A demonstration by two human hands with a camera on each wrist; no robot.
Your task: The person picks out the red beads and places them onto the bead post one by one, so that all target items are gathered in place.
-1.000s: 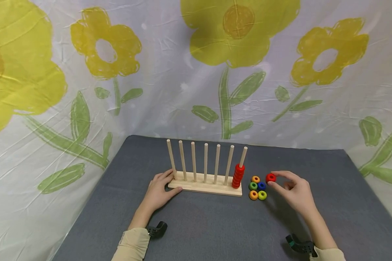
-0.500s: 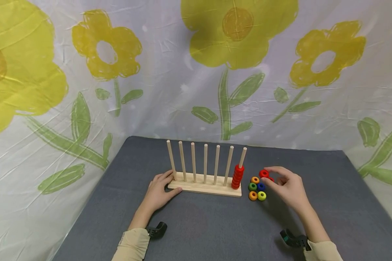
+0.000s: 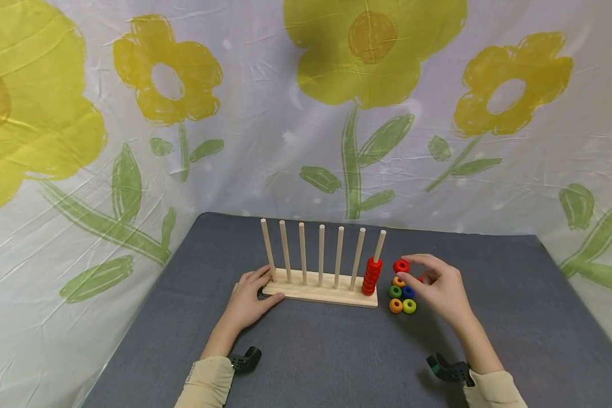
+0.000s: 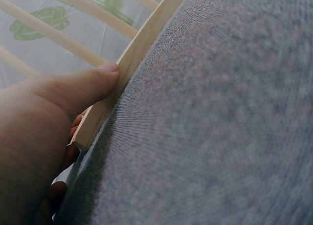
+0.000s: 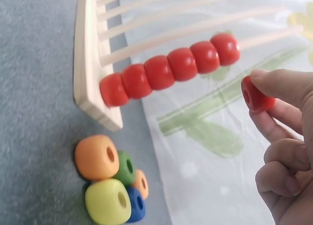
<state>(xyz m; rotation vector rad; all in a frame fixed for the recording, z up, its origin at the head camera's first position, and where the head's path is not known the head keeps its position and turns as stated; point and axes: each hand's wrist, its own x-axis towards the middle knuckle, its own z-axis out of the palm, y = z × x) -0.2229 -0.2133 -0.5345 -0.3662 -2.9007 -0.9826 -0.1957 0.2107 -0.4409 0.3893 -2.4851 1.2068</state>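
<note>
A wooden peg stand (image 3: 320,287) stands on the table with a row of upright pegs. Red beads (image 5: 160,72) are stacked on its rightmost peg; the other pegs are bare. My left hand (image 3: 247,299) grips the stand's left end, thumb on the front edge of the base and fingers round behind. Between thumb and fingertips, my right hand (image 3: 438,286) pinches a red bead (image 3: 400,266), raised to the right of the red stack. More red shows between the right hand's fingers in the head view, mostly hidden.
Just right of the stand, loose beads lie together on the grey tablecloth (image 3: 311,351): orange (image 5: 97,157), yellow (image 5: 107,201), green (image 5: 125,167), blue (image 5: 136,204) and a second orange one (image 5: 142,184). A flower-printed cloth (image 3: 265,141) hangs behind the table.
My right hand has carried the red bead left and up, from beside the loose beads toward the stand's right peg. My left hand has stayed on the stand.
</note>
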